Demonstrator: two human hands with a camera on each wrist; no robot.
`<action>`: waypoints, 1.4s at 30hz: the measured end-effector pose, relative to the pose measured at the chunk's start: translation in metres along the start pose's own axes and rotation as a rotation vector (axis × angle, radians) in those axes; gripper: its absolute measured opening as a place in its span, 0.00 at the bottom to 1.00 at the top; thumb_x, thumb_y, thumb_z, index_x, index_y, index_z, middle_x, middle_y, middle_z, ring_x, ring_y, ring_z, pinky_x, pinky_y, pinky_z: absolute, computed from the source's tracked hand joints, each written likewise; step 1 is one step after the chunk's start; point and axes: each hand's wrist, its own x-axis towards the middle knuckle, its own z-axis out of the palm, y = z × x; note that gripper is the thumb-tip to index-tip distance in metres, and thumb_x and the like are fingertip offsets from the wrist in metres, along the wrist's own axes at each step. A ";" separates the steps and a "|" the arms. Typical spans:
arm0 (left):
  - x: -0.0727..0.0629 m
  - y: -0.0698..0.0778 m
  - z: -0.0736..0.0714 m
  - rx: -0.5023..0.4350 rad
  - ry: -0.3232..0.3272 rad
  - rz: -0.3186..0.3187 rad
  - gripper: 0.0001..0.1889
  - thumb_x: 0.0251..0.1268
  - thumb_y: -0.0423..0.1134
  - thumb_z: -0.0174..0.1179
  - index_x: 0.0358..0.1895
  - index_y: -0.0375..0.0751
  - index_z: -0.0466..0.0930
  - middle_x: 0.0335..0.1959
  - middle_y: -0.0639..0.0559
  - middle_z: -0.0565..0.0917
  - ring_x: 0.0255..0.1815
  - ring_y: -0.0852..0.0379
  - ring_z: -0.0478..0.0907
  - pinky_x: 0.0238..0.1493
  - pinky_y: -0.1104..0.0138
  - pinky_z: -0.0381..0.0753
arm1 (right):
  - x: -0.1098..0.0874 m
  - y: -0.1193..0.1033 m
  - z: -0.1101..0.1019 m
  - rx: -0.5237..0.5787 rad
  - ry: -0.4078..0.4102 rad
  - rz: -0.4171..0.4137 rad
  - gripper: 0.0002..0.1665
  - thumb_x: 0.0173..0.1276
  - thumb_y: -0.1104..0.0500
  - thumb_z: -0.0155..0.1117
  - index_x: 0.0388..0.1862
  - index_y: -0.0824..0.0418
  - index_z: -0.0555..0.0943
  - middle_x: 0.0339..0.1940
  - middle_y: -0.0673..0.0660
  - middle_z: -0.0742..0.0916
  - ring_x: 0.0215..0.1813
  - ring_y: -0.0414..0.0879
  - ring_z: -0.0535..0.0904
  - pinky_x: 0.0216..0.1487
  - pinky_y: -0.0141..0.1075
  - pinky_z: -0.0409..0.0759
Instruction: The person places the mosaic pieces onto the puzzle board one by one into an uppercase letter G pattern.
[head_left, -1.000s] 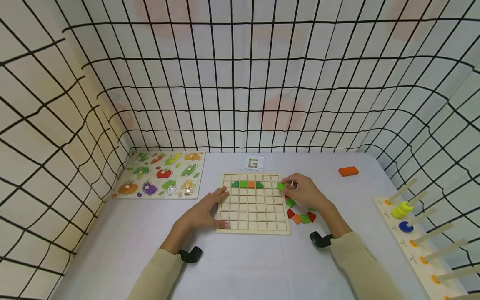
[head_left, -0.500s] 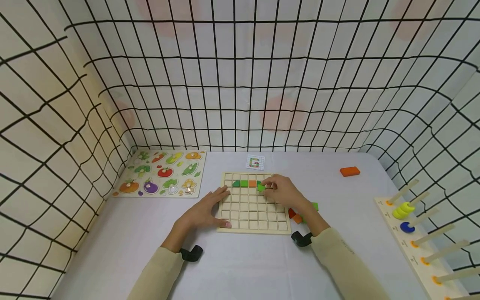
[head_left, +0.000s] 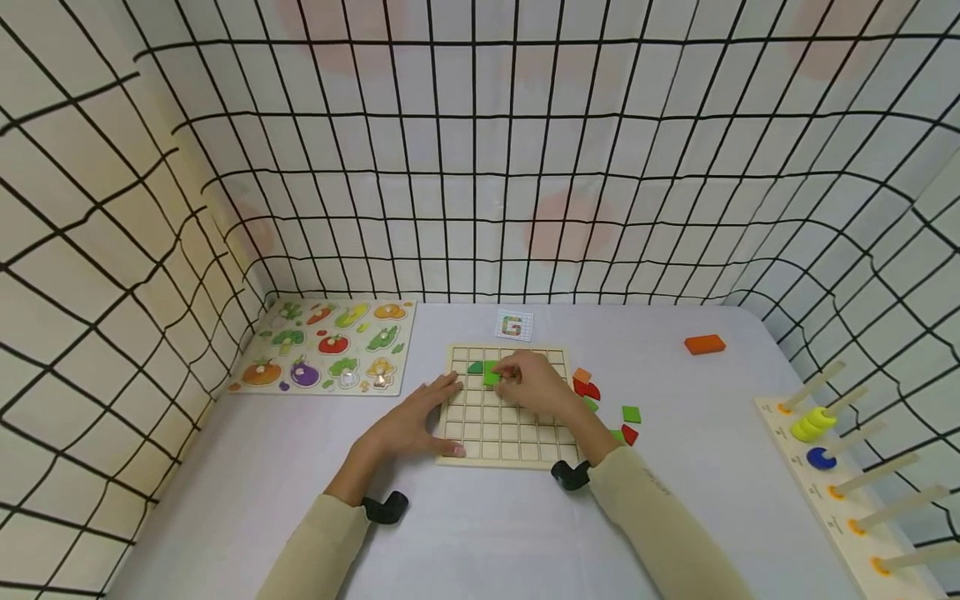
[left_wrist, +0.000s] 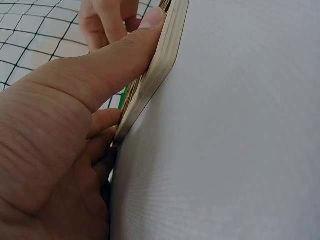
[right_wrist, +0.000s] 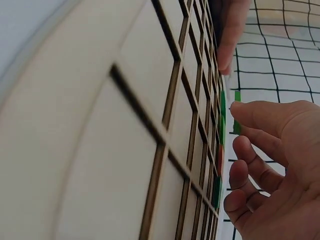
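My right hand (head_left: pixel 534 382) pinches a green square tile (head_left: pixel 491 372) between thumb and forefinger, over the upper rows of a wooden grid board (head_left: pixel 498 435). In the right wrist view that tile (right_wrist: pixel 237 110) stands a little off the board, with a row of pieces set in the grid beyond: green, an orange one (right_wrist: pixel 220 160) and a dark green piece (right_wrist: pixel 216 192). In the head view a dark green rounded piece (head_left: pixel 476 367) shows left of the held tile; the hand hides others. My left hand (head_left: pixel 411 421) rests spread along the board's left side, its thumb (left_wrist: pixel 135 47) on the edge.
Loose red, orange and green pieces (head_left: pixel 632 414) lie right of the board. Behind it is a pattern card (head_left: pixel 514 325). A vegetable puzzle (head_left: pixel 318 358) lies left, an orange block (head_left: pixel 705 344) back right, a pegged board (head_left: pixel 840 521) with rings far right. Black netting (head_left: pixel 487 175) surrounds the table.
My right hand has moved left from beside the loose pieces to above the board's upper rows, carrying the green tile. The left hand has stayed at the board's left side.
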 end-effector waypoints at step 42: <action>0.001 -0.002 0.000 -0.023 -0.004 0.023 0.58 0.47 0.66 0.77 0.82 0.56 0.58 0.86 0.62 0.47 0.87 0.44 0.42 0.85 0.45 0.44 | 0.013 -0.015 0.020 0.034 0.012 0.047 0.14 0.68 0.56 0.73 0.52 0.56 0.88 0.37 0.49 0.83 0.38 0.44 0.75 0.40 0.36 0.76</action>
